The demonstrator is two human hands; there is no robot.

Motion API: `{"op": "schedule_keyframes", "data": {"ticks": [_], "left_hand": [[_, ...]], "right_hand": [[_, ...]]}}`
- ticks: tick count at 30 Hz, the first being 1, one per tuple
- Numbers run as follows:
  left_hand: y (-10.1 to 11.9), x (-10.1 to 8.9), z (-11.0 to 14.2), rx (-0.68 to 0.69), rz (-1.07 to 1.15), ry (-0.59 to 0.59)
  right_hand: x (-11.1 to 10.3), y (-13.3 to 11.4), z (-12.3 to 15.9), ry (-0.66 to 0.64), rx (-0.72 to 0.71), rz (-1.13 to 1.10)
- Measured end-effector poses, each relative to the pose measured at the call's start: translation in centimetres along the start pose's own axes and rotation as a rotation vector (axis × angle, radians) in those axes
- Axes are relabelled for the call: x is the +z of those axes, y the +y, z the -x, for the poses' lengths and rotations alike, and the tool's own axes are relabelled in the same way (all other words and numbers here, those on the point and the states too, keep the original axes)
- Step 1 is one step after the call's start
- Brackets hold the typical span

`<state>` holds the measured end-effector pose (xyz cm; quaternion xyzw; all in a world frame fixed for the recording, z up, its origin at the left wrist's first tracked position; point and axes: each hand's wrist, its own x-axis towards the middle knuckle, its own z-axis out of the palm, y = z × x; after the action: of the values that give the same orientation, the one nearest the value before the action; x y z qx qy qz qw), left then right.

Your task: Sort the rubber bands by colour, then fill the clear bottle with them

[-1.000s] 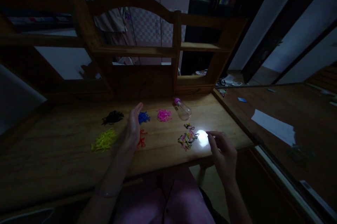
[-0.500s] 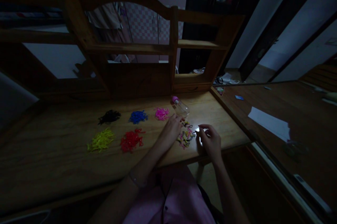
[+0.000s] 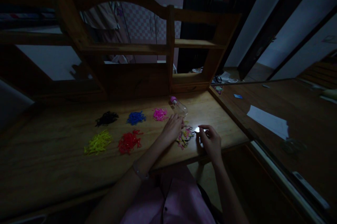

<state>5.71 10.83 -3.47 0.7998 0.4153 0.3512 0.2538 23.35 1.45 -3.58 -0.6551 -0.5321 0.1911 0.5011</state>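
Loops of pink, yellow and black [image 3: 185, 139] lie in a small mixed pile on the wooden table [image 3: 65, 129]. The left hand [image 3: 172, 127] is right beside this pile, at ten o'clock from it. Its fingers curl down, and their tips are hard to see, so one cannot tell if they hold a loop. The right hand [image 3: 212, 141] is at three o'clock. Its thumb and pointer finger bend close to each other near a dark loop, but it is too dim to tell if they pinch it.

A clear bottle [image 3: 181, 108] with a pink cap lies at twelve o'clock, just past the left hand. The pink pile [image 3: 159, 114], blue pile [image 3: 136, 118] and black pile [image 3: 106, 118] make a row toward ten o'clock. The red pile [image 3: 129, 142] and yellow pile [image 3: 98, 142] are at nine o'clock.
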Motion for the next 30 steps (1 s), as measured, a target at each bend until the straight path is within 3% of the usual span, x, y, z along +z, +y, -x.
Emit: {"op": "schedule_keyframes", "data": {"ticks": [5,8,15,19,21,25,28,30], "left_hand": [[1.1,-2.5,1.0,-0.093,0.232,-0.020],[1.5,-4.2,2.0,-0.137,0.311,0.036],[0.7,-9.3,6.8,-0.274,0.143,0.171],[-2.6,-15.2,9.0,-0.447,-0.154,0.210],[-5.4,-18.7,9.5,-0.506,-0.347,0.313],[-11.1,-24.0,9.8,-0.614,-0.639,0.294],[-12.8,-24.9,9.6,-0.588,-0.699,0.217],[-11.5,-23.6,9.1,-0.490,-0.702,0.241]], "right_hand": [[0.0,0.2,0.0,0.001,0.004,-0.002],[-0.1,0.2,0.0,-0.003,0.011,-0.008],[-0.2,0.2,0.0,-0.007,0.038,-0.047],[-0.2,0.3,0.0,0.000,0.039,-0.059],[-0.1,0.3,0.0,0.000,0.037,-0.057],[-0.1,0.5,0.0,0.008,0.030,-0.048],[-0.1,0.5,0.0,0.002,0.031,-0.046],[-0.1,0.6,0.0,0.000,0.031,-0.041]]}}
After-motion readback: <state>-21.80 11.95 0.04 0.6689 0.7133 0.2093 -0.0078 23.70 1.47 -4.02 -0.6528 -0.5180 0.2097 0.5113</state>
